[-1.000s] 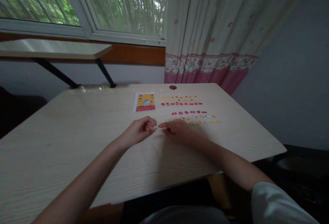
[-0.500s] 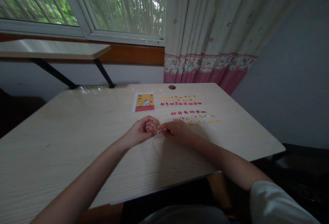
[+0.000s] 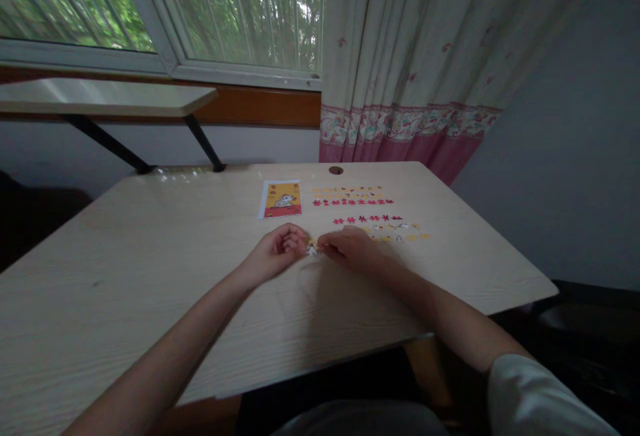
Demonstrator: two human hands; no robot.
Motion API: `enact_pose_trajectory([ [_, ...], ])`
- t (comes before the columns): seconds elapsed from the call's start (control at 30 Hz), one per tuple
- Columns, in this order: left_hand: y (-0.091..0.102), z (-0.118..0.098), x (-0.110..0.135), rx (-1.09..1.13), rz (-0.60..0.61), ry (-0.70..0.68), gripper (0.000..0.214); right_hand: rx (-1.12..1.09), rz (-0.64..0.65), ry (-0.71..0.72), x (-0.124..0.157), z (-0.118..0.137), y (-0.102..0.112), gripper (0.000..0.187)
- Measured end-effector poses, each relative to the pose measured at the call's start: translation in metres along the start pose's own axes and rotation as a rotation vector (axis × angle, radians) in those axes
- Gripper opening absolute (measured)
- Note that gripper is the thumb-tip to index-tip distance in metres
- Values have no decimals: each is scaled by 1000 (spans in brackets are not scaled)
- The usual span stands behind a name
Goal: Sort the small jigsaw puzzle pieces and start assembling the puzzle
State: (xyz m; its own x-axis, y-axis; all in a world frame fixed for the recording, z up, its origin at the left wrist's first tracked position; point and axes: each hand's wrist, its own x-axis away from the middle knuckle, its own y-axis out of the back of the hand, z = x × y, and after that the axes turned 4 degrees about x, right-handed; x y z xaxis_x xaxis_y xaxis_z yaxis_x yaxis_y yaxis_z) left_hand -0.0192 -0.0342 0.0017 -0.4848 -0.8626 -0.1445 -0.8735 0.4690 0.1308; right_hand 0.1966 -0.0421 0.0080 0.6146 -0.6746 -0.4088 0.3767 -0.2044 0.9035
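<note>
A small group of white and yellow jigsaw pieces [image 3: 312, 249] sits between my two hands, low over the desk. My left hand [image 3: 277, 251] has its fingers curled and its thumb and fingertips at the left edge of these pieces. From the right, my right hand [image 3: 354, 249] pinches at their other edge, fingers closed. Its fingertips partly hide what they grip. Just beyond it lie rows of loose pieces: red ones [image 3: 367, 220] and, nearer, yellow and white ones [image 3: 404, 226], some covered by that hand.
A picture card [image 3: 281, 199] with a white animal on yellow and red lies left of the far piece rows [image 3: 353, 203]. A raised shelf [image 3: 110, 97] stands at the back left. The desk [image 3: 150, 249] has a round cable hole [image 3: 336, 171] near the curtain [image 3: 400, 89].
My right hand has shifted slightly right and away from my left hand. The white and yellow pieces between them now show more fully. My left hand has barely moved.
</note>
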Motion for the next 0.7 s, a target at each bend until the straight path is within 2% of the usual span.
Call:
enact_pose_trajectory([
  [0.1, 5, -2, 2, -412, -27, -115, 15, 3, -243, -25, 0, -16, 9, 23],
  [0.17, 7, -1, 4, -694, 30, -213, 23, 3, -413, -53, 0, -27, 15, 23],
  [0.27, 7, 3, 6, -988, 121, -259, 36, -8, -549, -84, 2, -36, 20, 18],
  [0.37, 7, 6, 7, -1118, 148, -226, 37, -16, -605, -70, 2, -38, 22, 14],
  [0.47, 9, 3, 6, -1130, 150, -223, 33, -24, -626, -80, 2, -37, 22, 13],
  [0.7, 15, -2, 4, -1087, 114, -246, 24, -26, -490, -185, 5, -34, 21, 21],
])
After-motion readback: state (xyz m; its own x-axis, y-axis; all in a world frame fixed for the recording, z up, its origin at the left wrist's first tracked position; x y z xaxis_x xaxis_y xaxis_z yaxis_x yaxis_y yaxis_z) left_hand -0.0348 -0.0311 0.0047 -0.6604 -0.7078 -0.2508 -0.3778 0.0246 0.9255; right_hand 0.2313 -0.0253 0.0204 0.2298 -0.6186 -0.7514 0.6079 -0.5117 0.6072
